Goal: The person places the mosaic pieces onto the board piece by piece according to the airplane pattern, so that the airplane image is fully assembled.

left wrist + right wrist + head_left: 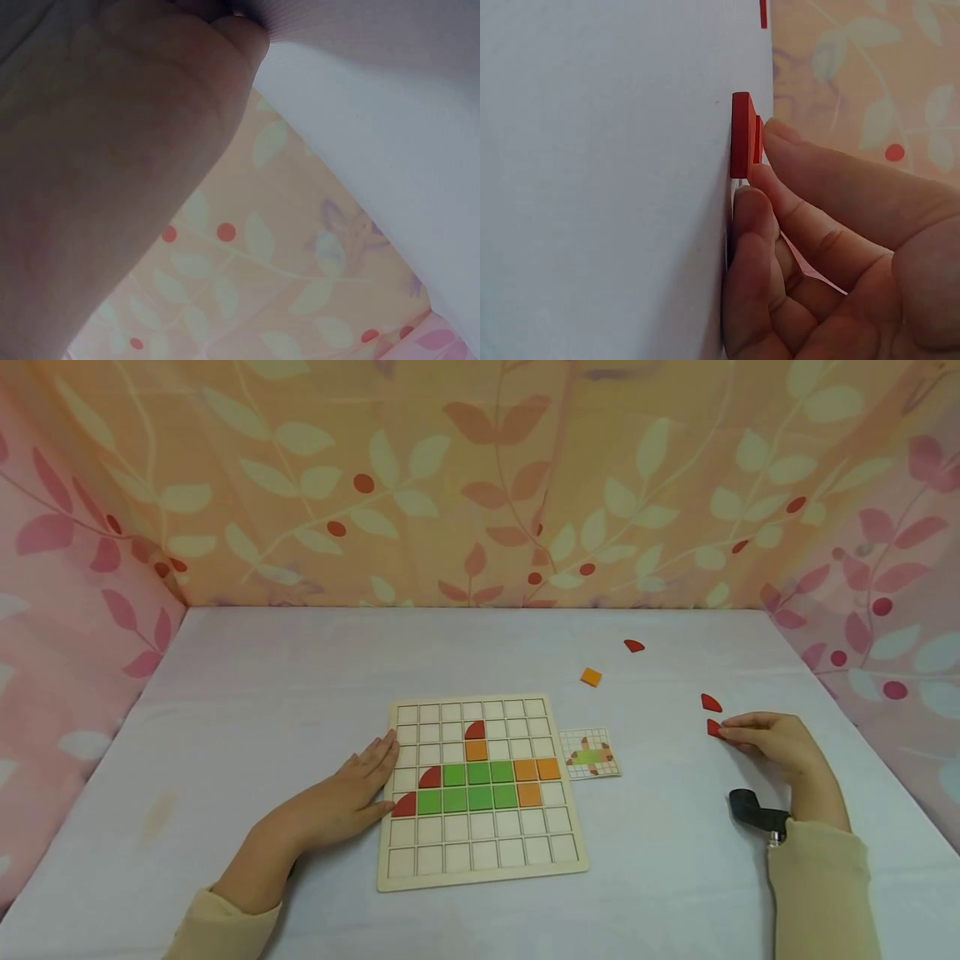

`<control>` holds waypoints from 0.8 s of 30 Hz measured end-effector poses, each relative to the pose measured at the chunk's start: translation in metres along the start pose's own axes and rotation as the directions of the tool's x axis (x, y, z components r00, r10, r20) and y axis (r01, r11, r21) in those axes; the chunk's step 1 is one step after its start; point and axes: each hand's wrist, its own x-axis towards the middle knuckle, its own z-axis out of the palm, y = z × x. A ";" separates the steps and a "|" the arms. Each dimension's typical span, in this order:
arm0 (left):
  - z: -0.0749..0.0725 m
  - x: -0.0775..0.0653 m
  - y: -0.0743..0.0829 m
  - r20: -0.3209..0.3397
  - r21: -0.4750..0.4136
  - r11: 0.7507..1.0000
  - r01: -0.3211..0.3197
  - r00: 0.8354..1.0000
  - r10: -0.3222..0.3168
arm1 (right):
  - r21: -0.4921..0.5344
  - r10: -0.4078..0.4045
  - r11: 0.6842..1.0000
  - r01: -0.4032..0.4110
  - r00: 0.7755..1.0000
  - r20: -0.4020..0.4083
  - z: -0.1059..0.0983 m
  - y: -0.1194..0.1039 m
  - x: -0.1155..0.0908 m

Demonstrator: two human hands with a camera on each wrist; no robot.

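Note:
My left hand [333,802] lies with straight fingers against the left edge of a wooden grid board [483,877]. On the board sit several green square tiles [477,785], orange square tiles [529,794] and red quarter-circle tiles [404,805]. Over at the right, my right hand [776,747] pinches a red quarter-circle tile [713,727] at its fingertips, low by the tabletop. The right wrist view shows thumb and fingertips at red tiles [741,135], seen edge-on. Only the underside of the left hand [135,135] appears in the left wrist view.
A second red quarter-circle tile [711,702] lies just beyond the right hand. Farther back are another red one [633,645] and an orange square [591,677]. A pattern card [590,753] touches the board's right side. Patterned cloth [480,485] hangs behind the white tabletop [285,668].

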 end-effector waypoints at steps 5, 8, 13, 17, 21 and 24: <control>-0.001 0.000 0.000 0.002 -0.003 1.000 0.004 1.000 -0.004 | -0.042 -0.014 0.999 0.014 1.000 0.018 0.002 -0.001 0.001; 0.000 0.000 0.000 0.007 -0.002 1.000 0.015 1.000 -0.015 | -0.044 -0.019 0.999 0.021 0.999 0.027 0.002 -0.001 0.001; 0.001 0.000 -0.001 0.017 0.000 1.000 0.028 0.999 -0.028 | -0.038 -0.021 0.999 0.023 0.999 0.036 0.003 -0.002 0.001; 0.002 0.000 -0.001 0.016 0.001 1.000 0.029 0.999 -0.029 | -0.029 -0.018 0.999 0.019 0.999 0.034 0.004 -0.003 0.000; 0.001 0.000 -0.001 0.015 -0.004 1.000 0.026 1.000 -0.025 | -0.030 -0.024 0.999 0.025 0.999 0.027 0.004 -0.003 0.000; 0.001 0.000 -0.001 0.008 -0.007 1.000 0.010 1.000 -0.010 | -0.031 -0.026 0.999 0.027 0.999 0.022 0.004 -0.004 -0.001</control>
